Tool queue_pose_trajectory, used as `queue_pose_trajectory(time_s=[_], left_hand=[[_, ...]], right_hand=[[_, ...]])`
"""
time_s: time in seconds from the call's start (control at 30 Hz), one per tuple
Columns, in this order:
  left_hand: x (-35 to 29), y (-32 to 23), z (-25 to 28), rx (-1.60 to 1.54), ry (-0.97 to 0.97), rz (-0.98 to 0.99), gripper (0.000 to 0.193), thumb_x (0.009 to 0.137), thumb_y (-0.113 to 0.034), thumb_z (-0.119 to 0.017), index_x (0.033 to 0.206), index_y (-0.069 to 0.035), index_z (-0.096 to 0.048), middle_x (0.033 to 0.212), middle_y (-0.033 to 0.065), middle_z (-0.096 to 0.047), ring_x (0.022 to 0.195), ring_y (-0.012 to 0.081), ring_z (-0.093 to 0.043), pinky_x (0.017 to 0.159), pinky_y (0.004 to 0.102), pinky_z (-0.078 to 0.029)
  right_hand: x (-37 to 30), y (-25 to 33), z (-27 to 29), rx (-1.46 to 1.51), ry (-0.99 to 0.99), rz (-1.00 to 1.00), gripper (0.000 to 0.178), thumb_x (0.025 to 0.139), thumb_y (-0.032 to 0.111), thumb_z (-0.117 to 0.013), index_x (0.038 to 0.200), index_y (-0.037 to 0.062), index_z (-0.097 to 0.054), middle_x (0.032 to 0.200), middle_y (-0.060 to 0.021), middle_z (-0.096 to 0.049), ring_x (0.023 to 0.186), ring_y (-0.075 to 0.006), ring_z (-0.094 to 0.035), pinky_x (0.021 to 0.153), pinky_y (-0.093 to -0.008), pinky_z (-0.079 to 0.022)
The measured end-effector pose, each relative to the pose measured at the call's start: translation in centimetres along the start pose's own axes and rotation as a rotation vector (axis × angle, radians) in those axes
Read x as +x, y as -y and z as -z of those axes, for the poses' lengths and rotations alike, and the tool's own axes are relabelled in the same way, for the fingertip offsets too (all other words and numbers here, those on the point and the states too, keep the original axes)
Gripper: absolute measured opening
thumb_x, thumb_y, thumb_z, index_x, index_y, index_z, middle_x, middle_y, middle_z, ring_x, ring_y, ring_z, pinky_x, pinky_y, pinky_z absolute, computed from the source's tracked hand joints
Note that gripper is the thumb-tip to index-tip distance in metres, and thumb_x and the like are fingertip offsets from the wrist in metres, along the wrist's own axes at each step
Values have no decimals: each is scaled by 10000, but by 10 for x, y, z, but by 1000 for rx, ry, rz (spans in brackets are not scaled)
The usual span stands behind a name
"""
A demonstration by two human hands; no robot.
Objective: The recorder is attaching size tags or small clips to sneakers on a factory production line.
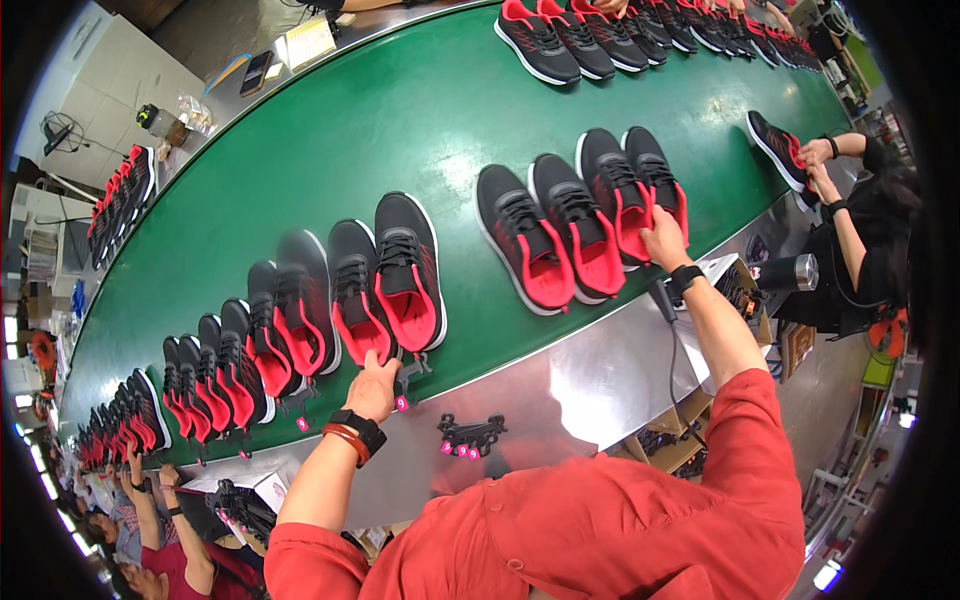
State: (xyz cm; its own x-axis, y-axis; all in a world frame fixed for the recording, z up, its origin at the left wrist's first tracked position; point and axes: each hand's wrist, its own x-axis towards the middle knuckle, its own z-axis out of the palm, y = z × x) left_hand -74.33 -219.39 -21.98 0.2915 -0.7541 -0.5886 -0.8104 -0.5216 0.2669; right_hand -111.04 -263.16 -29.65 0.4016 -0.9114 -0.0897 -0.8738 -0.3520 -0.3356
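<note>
A person in a red shirt [600, 530] works at a long green belt [455, 125], both arms reaching forward over a steel ledge [570, 395]. Black sneakers with red-pink linings and white soles stand on the belt, toes pointing away.

The left hand [374, 388] is at the heel of a left-side sneaker [352, 275], second from the right end of the long left row. Its fingers are bunched together; whether they pinch the heel cannot be told. Just to its right, a dark hanger [412, 371] with a small pink tag [402, 403] sits at the near edge.

The right hand [663, 240] is at the heel of a right-side sneaker [653, 165], the rightmost in a group of four. Its fingers curl at the collar, their grip partly hidden.

More pink tags, each with a white printed mark, show on a pile of hangers [470, 435] on the ledge between the arms.

Green surface lies between the two groups and stretches toward the far row of shoes [540, 45]. At the far right, a co-worker [865, 225] holds another sneaker [775, 150].
</note>
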Motion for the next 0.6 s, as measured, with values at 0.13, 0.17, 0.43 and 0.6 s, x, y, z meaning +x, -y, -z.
queue_pose_trajectory(time_s=[0.13, 0.17, 0.43, 0.6], left_hand=[[0, 2, -3, 11, -32, 0, 338, 835, -26, -522, 1153, -123, -576, 1265, 265, -430, 968, 446, -619, 873, 483, -511], [1, 2, -3, 16, -42, 1, 336, 837, -27, -519, 1154, -123, -577, 1257, 263, -433, 966, 445, -620, 871, 481, -513], [-1, 10, -15, 3, -147, -2, 353, 835, -14, -523, 1160, -139, -586, 1233, 253, -436, 968, 436, -621, 862, 485, -519], [-11, 4, -9, 29, -118, 31, 585, 803, 42, -516, 1343, -181, -490, 1471, 290, -294, 1066, 436, -600, 915, 471, -506]], right_hand=[[-29, 74, -28, 51, 23, 57, 341, 805, 177, -639, 1064, -1, -508, 1022, -268, -593, 1014, -443, -574, 873, -510, -467], [-34, 78, -28, 44, 14, 23, 342, 815, 193, -639, 1064, -4, -510, 1029, -272, -592, 1014, -448, -573, 876, -513, -466], [-78, 118, -10, -192, -309, 162, 513, 839, 255, -697, 1251, 15, -508, 1212, -211, -547, 1141, -393, -515, 913, -525, -418], [-186, 180, -28, 54, 69, 814, 176, 680, 53, -627, 848, 94, -659, 860, -95, -623, 842, -303, -580, 688, -451, -434]])
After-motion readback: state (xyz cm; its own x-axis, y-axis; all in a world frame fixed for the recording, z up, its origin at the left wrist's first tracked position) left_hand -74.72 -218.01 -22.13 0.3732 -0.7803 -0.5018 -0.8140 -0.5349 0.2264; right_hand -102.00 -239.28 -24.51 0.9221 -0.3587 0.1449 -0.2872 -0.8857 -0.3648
